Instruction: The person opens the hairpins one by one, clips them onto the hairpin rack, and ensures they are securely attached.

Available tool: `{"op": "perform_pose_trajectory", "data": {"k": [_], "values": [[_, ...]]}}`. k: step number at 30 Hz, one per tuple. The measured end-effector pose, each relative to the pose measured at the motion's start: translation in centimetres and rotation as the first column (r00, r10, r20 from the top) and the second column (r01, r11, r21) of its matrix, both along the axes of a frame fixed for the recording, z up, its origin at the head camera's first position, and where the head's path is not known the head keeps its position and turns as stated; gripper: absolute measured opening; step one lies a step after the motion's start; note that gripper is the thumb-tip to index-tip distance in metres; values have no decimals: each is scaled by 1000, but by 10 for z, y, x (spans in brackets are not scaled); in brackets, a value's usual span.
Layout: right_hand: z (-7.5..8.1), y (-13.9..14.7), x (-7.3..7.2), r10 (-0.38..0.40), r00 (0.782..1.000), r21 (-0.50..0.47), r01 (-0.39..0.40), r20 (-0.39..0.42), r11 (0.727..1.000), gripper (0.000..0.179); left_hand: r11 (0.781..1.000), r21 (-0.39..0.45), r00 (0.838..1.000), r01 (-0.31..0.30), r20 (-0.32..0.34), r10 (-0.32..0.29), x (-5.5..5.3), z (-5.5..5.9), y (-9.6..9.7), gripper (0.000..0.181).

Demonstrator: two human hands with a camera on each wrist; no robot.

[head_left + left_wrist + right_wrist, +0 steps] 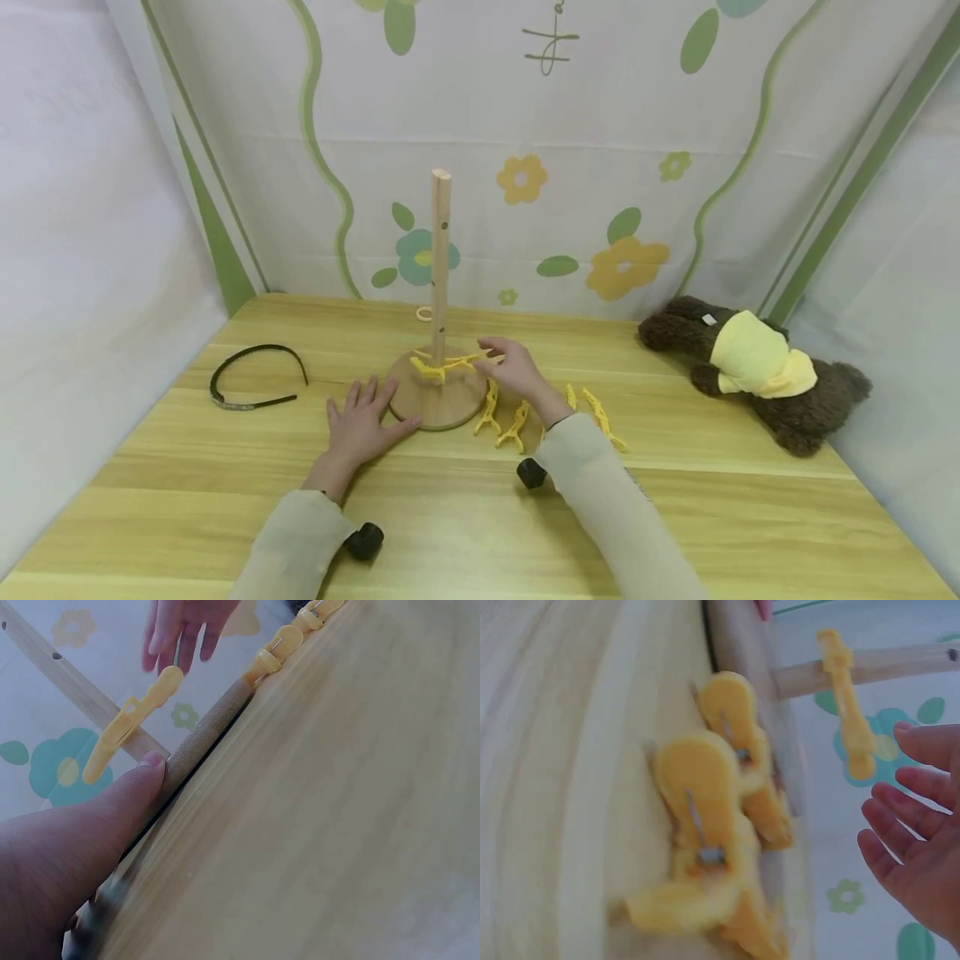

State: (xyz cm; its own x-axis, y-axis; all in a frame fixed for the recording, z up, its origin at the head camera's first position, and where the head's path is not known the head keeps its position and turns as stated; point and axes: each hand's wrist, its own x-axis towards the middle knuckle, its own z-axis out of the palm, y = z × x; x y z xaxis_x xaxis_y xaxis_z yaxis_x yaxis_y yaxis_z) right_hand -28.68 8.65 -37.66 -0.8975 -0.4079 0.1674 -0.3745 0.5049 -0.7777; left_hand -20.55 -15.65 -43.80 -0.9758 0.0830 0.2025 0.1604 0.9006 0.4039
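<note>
A wooden post [441, 267] stands upright on a round wooden base [435, 408]. Low on the post, a yellow alligator hair clip [850, 712] sticks out sideways, gripping the wood. My left hand [363, 425] lies with spread fingers at the base's left edge, its thumb touching the rim. To the right of the post is my right hand [517, 371], fingers loosely extended and holding nothing. The right wrist view shows a gap between those fingers and the clip. Several more yellow hair clips [513, 429] lie on the table below and beside the right hand, partly hidden by the wrist.
A black headband [252, 406] lies on the wooden table [450, 517] at the left. Behind the post is a small light ring [424, 314]. At the right, a dark brown plush toy [813, 400] in a yellow shirt lies on its side. A patterned cloth hangs behind the table.
</note>
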Motion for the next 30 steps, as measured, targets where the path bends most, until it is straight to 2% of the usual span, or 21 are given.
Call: {"op": "perform_pose_trajectory", "data": {"k": [4, 6, 11, 21, 30], "values": [[12, 22, 7, -51, 998, -10, 51, -44, 999, 45, 1000, -3, 1000, 0, 0, 0, -1, 0, -1, 84], [21, 34, 16, -73, 995, -15, 73, -60, 997, 46, 1000, -7, 1000, -1, 1, 1, -1, 1, -1, 84], [23, 75, 32, -112, 992, -16, 112, -64, 994, 54, 1000, -6, 1000, -3, 6, 3, -1, 1, -1, 84], [4, 143, 68, -201, 978, 54, 204, -56, 977, 59, 1000, 4, 1000, 0, 11, 0, -1, 0, 1, 84], [-18, 169, 89, -302, 953, 110, 298, 25, 948, 64, 1000, 8, 1000, -1, 13, 1, -1, 0, 0, 84]]}}
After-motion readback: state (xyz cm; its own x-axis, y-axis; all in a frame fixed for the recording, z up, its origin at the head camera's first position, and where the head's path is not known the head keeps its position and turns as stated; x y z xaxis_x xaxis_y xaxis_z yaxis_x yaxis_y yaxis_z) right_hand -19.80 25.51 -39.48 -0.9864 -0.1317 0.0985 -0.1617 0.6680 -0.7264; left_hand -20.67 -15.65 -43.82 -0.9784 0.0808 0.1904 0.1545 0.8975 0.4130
